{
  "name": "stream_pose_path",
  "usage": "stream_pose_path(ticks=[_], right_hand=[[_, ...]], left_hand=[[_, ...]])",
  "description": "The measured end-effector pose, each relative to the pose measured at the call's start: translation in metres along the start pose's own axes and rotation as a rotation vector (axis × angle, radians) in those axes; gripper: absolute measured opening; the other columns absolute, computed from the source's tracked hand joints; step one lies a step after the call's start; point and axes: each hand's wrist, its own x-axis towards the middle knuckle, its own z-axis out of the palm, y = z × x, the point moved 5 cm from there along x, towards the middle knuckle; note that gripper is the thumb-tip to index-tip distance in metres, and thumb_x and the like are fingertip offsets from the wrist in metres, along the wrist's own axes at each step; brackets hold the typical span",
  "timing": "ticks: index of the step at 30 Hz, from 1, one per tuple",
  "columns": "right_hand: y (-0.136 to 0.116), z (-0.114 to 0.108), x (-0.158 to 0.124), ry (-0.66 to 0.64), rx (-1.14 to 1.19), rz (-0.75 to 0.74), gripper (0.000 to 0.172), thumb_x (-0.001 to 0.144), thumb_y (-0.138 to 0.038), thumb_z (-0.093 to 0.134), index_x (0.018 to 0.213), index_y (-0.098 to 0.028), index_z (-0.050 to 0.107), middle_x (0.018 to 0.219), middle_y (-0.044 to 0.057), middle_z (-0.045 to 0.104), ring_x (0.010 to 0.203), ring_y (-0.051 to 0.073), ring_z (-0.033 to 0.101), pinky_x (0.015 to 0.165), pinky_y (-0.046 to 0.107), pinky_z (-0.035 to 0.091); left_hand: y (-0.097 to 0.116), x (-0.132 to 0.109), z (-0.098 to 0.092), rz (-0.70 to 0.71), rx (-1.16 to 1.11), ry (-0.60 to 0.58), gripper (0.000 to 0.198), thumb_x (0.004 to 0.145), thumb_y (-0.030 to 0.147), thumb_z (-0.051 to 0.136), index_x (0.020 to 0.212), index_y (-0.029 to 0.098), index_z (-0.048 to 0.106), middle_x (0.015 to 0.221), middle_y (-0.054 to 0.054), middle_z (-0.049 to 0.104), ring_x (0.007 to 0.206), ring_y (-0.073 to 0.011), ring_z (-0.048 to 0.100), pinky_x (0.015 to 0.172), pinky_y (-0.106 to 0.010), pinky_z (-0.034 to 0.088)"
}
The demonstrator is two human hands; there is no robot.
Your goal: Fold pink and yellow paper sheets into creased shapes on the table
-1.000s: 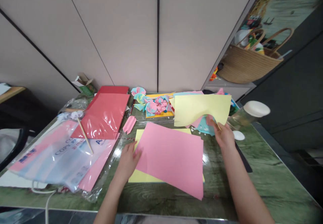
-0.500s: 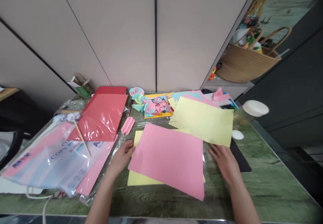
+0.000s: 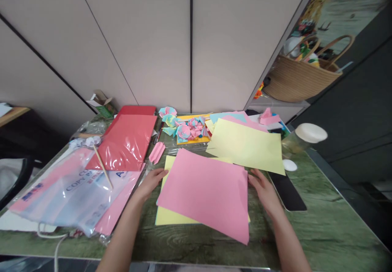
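The pink sheet [image 3: 205, 192] lies skewed on a yellow sheet [image 3: 171, 217] near the middle of the worktop's [image 3: 321, 227] near edge. The left hand [image 3: 151, 182] and right hand [image 3: 265, 188] flank it, each grip spread open, fingertips touching its side edges, clasping nothing.

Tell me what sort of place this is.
Probably a paper-craft worktable, perhaps in an office: a pink sheet, folded paper flowers and a pack of copy paper lie on the green table.
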Motion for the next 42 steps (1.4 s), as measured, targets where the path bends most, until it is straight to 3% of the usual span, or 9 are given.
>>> stream_pose_path(ticks=[7, 11, 14, 18, 21, 24, 28, 36, 42], right_hand=[[-0.006, 0.039, -0.014, -0.107, -0.014, -0.011, 0.065, 0.074, -0.049, 0.063, 0.131, -0.023, 0.048, 0.139, 0.009, 0.046, 0.126, 0.028, 0.044, 0.104, 0.048, 0.034], [-0.012, 0.050, -0.025, -0.085, 0.033, -0.025, 0.084, 0.072, -0.051, 0.063, 0.142, -0.021, 0.028, 0.149, 0.012, 0.028, 0.131, 0.027, 0.037, 0.106, 0.045, 0.033], [-0.024, 0.056, -0.037, -0.104, 0.092, -0.011, 0.089, 0.070, -0.050, 0.066, 0.143, -0.022, 0.023, 0.144, 0.014, 0.037, 0.124, 0.027, 0.046, 0.099, 0.043, 0.042], [-0.040, 0.061, -0.057, -0.274, 0.237, 0.126, 0.065, 0.062, -0.042, 0.075, 0.119, -0.018, 0.055, 0.112, 0.013, 0.066, 0.099, 0.029, 0.063, 0.084, 0.044, 0.051], [-0.054, 0.046, -0.065, -0.205, 0.173, 0.103, 0.040, 0.059, -0.041, 0.077, 0.088, -0.016, 0.068, 0.089, 0.012, 0.072, 0.082, 0.028, 0.067, 0.076, 0.042, 0.053], [-0.077, 0.025, -0.065, -0.078, 0.057, -0.087, 0.024, 0.059, -0.040, 0.076, 0.071, -0.019, 0.069, 0.075, 0.009, 0.072, 0.075, 0.027, 0.066, 0.073, 0.040, 0.053], [-0.095, 0.014, -0.056, -0.131, 0.076, -0.282, 0.013, 0.063, -0.033, 0.074, 0.070, -0.023, 0.069, 0.077, 0.006, 0.072, 0.078, 0.025, 0.066, 0.075, 0.037, 0.053], [-0.058, 0.011, -0.044, -0.144, 0.145, -0.197, 0.033, 0.057, -0.024, 0.079, 0.087, -0.022, 0.067, 0.087, 0.005, 0.071, 0.083, 0.023, 0.065, 0.076, 0.033, 0.051], [-0.068, 0.011, -0.051, -0.101, 0.109, -0.218, 0.015, 0.062, -0.029, 0.075, 0.070, -0.021, 0.066, 0.075, 0.004, 0.069, 0.075, 0.022, 0.063, 0.073, 0.034, 0.051]], left_hand=[[0.027, -0.008, 0.024, 0.212, 0.051, 0.033, 0.051, 0.072, 0.045, 0.064, 0.114, 0.017, 0.055, 0.115, -0.009, 0.060, 0.109, -0.0272, 0.053, 0.087, -0.034, 0.042], [0.027, -0.028, 0.014, 0.299, 0.066, 0.088, 0.050, 0.075, 0.044, 0.061, 0.117, 0.019, 0.053, 0.108, -0.008, 0.063, 0.109, -0.0263, 0.053, 0.092, -0.037, 0.040], [0.013, -0.051, -0.006, 0.285, 0.033, 0.170, 0.041, 0.073, 0.044, 0.063, 0.104, 0.018, 0.057, 0.085, -0.004, 0.065, 0.089, -0.0239, 0.060, 0.079, -0.034, 0.046], [-0.010, -0.077, -0.027, 0.096, -0.057, 0.188, 0.033, 0.064, 0.048, 0.070, 0.066, 0.019, 0.055, 0.046, 0.003, 0.047, 0.049, -0.0166, 0.050, 0.052, -0.029, 0.043], [0.003, -0.089, -0.030, 0.206, -0.303, 0.188, 0.035, 0.058, 0.048, 0.073, 0.067, 0.020, 0.054, 0.059, -0.001, 0.058, 0.060, -0.0206, 0.057, 0.061, -0.034, 0.047], [0.034, -0.091, -0.017, 0.369, -0.379, 0.096, 0.036, 0.058, 0.051, 0.072, 0.066, 0.021, 0.053, 0.063, -0.005, 0.063, 0.071, -0.0261, 0.060, 0.069, -0.041, 0.048], [0.060, -0.086, 0.004, 0.551, -0.412, 0.068, 0.027, 0.070, 0.043, 0.068, 0.080, 0.022, 0.055, 0.083, -0.006, 0.069, 0.087, -0.0271, 0.061, 0.082, -0.043, 0.045], [-0.002, -0.065, 0.026, 0.305, -0.333, 0.178, 0.056, 0.061, 0.035, 0.076, 0.106, 0.018, 0.048, 0.106, -0.009, 0.063, 0.100, -0.0254, 0.058, 0.087, -0.036, 0.046], [0.009, -0.064, 0.029, 0.369, -0.341, 0.266, 0.042, 0.063, 0.048, 0.072, 0.086, 0.020, 0.049, 0.087, -0.005, 0.062, 0.084, -0.0212, 0.060, 0.080, -0.035, 0.047]])
